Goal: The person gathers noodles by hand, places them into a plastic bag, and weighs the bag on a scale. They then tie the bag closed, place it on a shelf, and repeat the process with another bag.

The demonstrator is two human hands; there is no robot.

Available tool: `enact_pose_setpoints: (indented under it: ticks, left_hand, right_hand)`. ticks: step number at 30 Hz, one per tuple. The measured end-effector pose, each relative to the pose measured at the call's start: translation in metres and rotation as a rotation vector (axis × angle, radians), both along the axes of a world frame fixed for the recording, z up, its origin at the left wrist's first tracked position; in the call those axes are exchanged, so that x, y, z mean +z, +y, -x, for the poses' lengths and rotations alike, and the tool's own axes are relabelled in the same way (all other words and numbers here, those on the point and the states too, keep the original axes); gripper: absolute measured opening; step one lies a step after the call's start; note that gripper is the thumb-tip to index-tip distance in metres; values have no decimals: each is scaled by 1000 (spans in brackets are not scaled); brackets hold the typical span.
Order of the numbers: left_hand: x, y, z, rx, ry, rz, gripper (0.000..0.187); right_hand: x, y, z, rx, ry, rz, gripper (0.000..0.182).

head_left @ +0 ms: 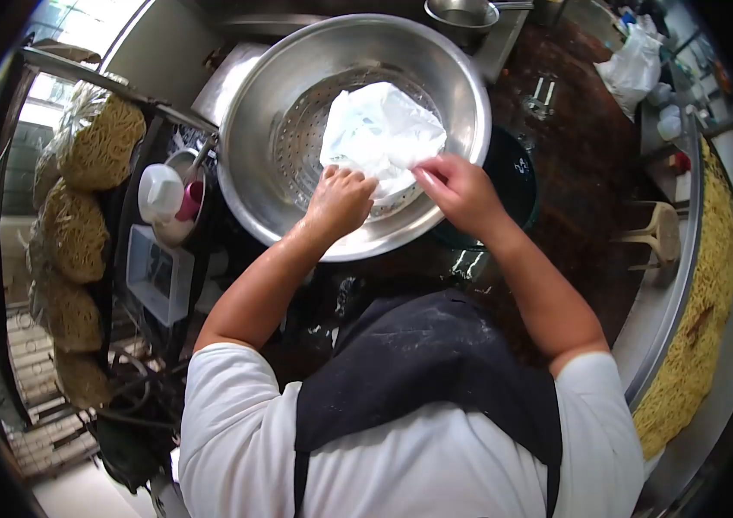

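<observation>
A white plastic bag [379, 129] lies spread inside a large round metal colander [250, 142], whose holes show around the bag. My left hand [342, 198] is closed at the bag's near left edge, its fingers curled over the plastic. At the near right edge, my right hand [463, 192] pinches the bag between thumb and fingers. Both forearms reach over the colander's near rim. What the bag contains, if anything, cannot be made out.
Bagged noodles [103, 142] are stacked at the left, near a clear plastic tub [159, 274] and a white container [160, 192]. A dark bucket [518, 186] stands right of the colander. Yellow noodles [695, 345] fill a long tray at far right, beside a beige stool [662, 231].
</observation>
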State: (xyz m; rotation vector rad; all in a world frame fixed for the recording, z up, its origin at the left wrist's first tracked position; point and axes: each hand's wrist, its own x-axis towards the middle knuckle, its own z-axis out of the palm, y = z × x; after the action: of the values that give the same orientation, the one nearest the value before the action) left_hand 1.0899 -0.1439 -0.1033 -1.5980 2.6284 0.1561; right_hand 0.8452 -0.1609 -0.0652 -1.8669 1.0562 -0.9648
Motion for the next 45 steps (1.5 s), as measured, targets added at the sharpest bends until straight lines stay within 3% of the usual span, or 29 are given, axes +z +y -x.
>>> enact_pose_setpoints:
  ticks: [1,3,5,7,12,15,17,19,21,25,27,30,31,33,35,37,39,43,45]
  left_hand:
    - [-10,13,-2,-8,58,71,21]
    - [-13,32,5,91,42,-1,17]
    - [-16,36,8,206,60,-144,21]
    - [-4,41,13,280,151,-209,38]
    - [-6,32,10,492,521,-128,39]
    - [4,13,3,299,656,109,35]
    - [2,-5,-7,249,698,195,34]
    - [-2,-19,-20,201,553,168,35]
    - [10,-35,-31,250,374,-152,48]
    - [24,-67,-66,347,87,-367,59]
    - [19,-79,-96,345,148,-273,62]
    - [62,-93,-113,430,491,-263,62]
    - [82,-97,-112,509,570,-368,74]
    - [70,-98,-108,285,1336,-369,92]
    - [55,-112,-84,77,1630,-188,107]
    - [64,-119,-58,10,1604,-195,70]
    - [70,-119,-23,308,2034,-441,47]
    - [72,-132,18,469,1922,-589,49]
    - [78,-129,44,451,2002,-954,62]
  right_hand:
    - [-9,-20,-18,84,-51,46,19]
    - [-38,-53,-55,238,104,-50,24]
    - [-85,-81,-74,224,539,-64,31]
    - [-97,-102,-82,216,744,-210,37]
    - [-98,-105,-113,165,855,-216,41]
    - [-119,-120,-125,206,853,-162,38]
    - [-74,-120,-123,183,656,-42,33]
    - [-41,-129,-122,148,551,175,25]
    - [14,-134,-113,58,377,239,24]
    - [64,-155,-80,-88,-275,-35,23]
    - [90,-147,-66,-124,-382,-73,25]
    - [105,-134,-48,-204,-513,-164,28]
    - [107,-130,-43,-246,-540,-218,29]
    - [110,-121,-30,-280,-593,-248,31]
    - [108,-111,-13,-354,-561,-274,33]
    - [106,-100,4,-429,-530,-258,35]
    - [98,-91,29,-465,-525,-262,36]
    - [99,-59,90,-524,-540,-238,37]
    - [100,-40,126,-507,-596,-296,38]
